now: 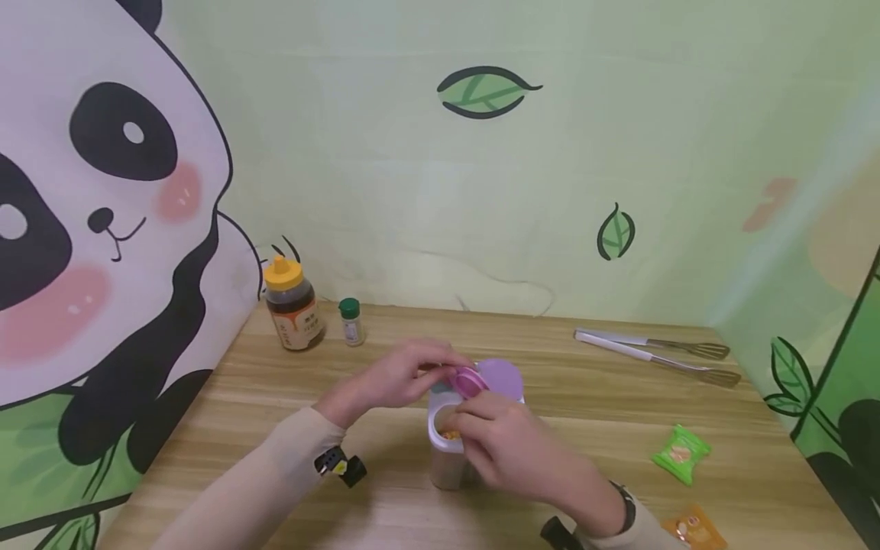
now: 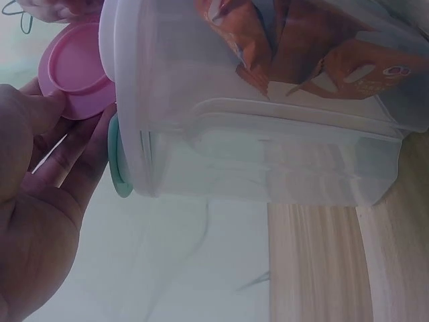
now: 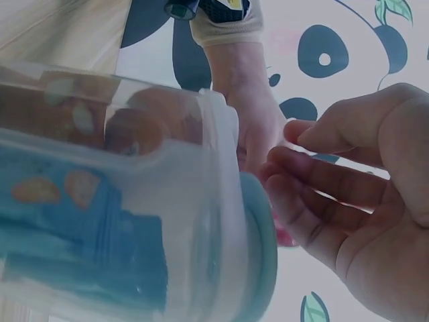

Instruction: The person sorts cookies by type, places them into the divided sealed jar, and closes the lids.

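Observation:
A clear plastic storage container (image 1: 447,470) with a white rim stands upright on the table. My left hand (image 1: 406,374) pinches its raised pink lid (image 2: 80,64) between thumb and fingers. Over the opening at the container's near side, my right hand (image 1: 516,451) has loosely bent fingers, with nothing visible between them in the right wrist view. Orange packets (image 2: 348,70) and blue packets (image 3: 87,228) show through the walls. A purple lid (image 1: 502,378) and a teal lid (image 3: 260,248) cover other compartments. Part of the opening is hidden by the right fingers.
A honey bottle (image 1: 294,309) with a yellow cap and a small green-capped shaker (image 1: 351,325) stand at the back left. Two whisks (image 1: 653,355) lie back right. A green packet (image 1: 681,454) and an orange packet (image 1: 694,528) lie at the right. Behind rises a printed backdrop.

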A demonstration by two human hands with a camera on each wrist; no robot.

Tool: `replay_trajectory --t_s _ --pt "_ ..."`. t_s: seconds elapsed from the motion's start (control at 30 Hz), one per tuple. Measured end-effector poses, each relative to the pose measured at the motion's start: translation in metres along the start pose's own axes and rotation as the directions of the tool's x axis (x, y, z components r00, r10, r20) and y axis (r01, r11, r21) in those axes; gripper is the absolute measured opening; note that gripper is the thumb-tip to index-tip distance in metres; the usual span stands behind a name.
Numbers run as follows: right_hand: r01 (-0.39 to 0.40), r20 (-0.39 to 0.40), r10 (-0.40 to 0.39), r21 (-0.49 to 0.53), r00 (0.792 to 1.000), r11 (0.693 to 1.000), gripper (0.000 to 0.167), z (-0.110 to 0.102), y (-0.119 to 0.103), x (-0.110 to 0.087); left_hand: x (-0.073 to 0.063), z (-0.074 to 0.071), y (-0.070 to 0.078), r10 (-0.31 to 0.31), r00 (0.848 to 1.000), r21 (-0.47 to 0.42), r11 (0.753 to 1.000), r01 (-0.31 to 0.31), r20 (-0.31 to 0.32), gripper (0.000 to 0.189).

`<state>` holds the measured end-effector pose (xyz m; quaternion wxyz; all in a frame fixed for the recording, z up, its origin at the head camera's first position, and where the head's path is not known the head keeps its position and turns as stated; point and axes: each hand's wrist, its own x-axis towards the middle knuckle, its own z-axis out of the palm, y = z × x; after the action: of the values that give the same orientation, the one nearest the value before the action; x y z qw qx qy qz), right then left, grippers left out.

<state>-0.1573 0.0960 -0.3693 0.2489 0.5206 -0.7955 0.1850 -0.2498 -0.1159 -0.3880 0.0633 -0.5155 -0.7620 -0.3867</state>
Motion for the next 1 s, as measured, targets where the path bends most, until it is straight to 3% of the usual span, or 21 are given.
replay_trajectory --t_s 0.13,0.33,0.73,1.0 --pt "0.004 -0.046 -0.002 0.030 0.999 1.000 0.024 -0.006 0.004 -0.003 -0.001 -0.001 0.000 0.090 0.996 0.078 0.993 -0.091 0.012 0.026" --pt "-0.041 -0.085 0.050 0.111 0.995 0.993 0.022 -0.018 0.011 -0.012 -0.005 -0.004 0.001 0.127 0.991 0.085 0.988 -0.131 0.045 0.024" --pt "-0.143 -0.097 0.163 0.182 0.982 0.973 0.023 -0.030 0.029 -0.028 -0.009 -0.008 0.007 0.084 0.990 0.088 0.992 -0.094 0.111 0.023" --pt "-0.240 -0.115 0.261 0.168 0.959 0.956 0.022 -0.040 0.044 -0.037 -0.007 -0.011 0.015 0.046 0.977 0.115 0.991 -0.072 0.210 0.028"
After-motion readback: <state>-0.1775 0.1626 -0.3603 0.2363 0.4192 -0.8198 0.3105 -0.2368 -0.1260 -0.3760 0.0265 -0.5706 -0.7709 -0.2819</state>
